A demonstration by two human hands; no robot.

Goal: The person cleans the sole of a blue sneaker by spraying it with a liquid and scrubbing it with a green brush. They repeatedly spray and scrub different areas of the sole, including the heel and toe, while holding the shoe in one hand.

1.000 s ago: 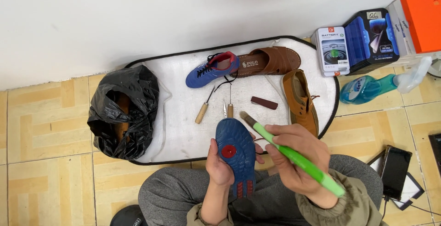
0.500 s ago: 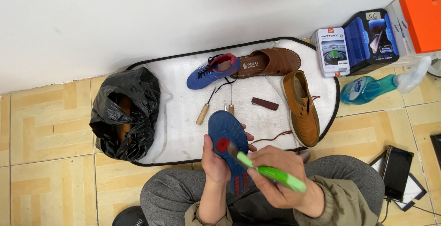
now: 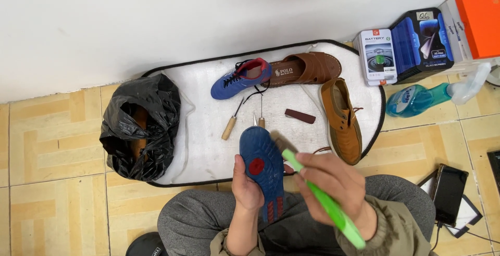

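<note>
Setting: I see a tiled floor (image 3: 57,131) against a white wall (image 3: 156,16), with a white mat (image 3: 208,105) edged in black spread between them.
Left fingers: I see my left hand (image 3: 246,185) clenched around the edge of a blue shoe (image 3: 264,170), thumb on the sole side, holding it sole-up over my lap.
Right fingers: my right hand (image 3: 333,183) is closed on a green brush handle (image 3: 325,204); its head end touches the sole near the red round patch (image 3: 256,166).
Blue shoe: it hangs above my grey trousers (image 3: 192,219), toe pointing away toward the mat.
Just beyond the shoe: two wooden-handled awls (image 3: 229,127) lie on the mat, one partly hidden behind the toe.
Further on the mat: a small dark brown block (image 3: 300,116), a tan lace-up shoe (image 3: 341,120), a brown sandal (image 3: 304,69) and a second blue shoe (image 3: 240,78) with red lining, touching the sandal.
Left of the mat: a crumpled black plastic bag (image 3: 138,126) resting partly on the mat's edge.
Right side: a turquoise spray bottle (image 3: 422,100) lying on the floor, boxes (image 3: 411,45) against the wall, an orange box (image 3: 479,21) beside them.
Near my right knee: a dark phone (image 3: 449,193) on the floor.
</note>
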